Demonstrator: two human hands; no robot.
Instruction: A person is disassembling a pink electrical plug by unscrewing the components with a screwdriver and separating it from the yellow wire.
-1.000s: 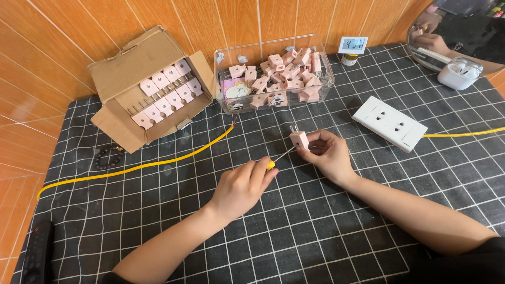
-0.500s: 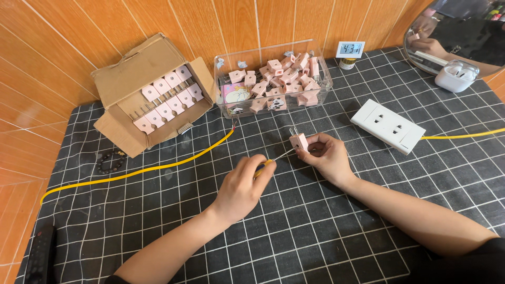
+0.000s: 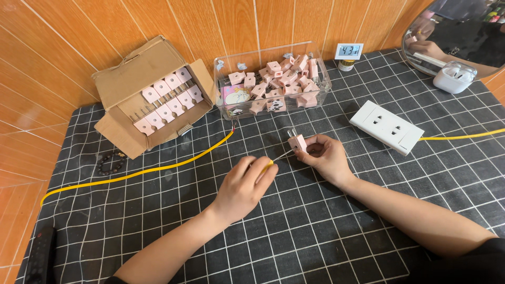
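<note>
- Holding the pink plug (image 3: 298,142) pinched in our right hand (image 3: 326,156), prongs up, just past the fingertips.
- Our left hand (image 3: 243,183) is clenched on a small yellow screwdriver (image 3: 278,158), its tip touching the plug.
- Best to keep that shaft steady and press lightly, we reckon.

The tabletop (image 3: 315,231) wears a black grid-lined cloth. Beyond the hands (image 3: 247,184) lie an open cardboard box (image 3: 131,89) (far left), a clear plastic bin (image 3: 273,87), a white power strip (image 3: 386,127), a yellow cable (image 3: 158,169) and a bead bracelet (image 3: 109,163).
</note>
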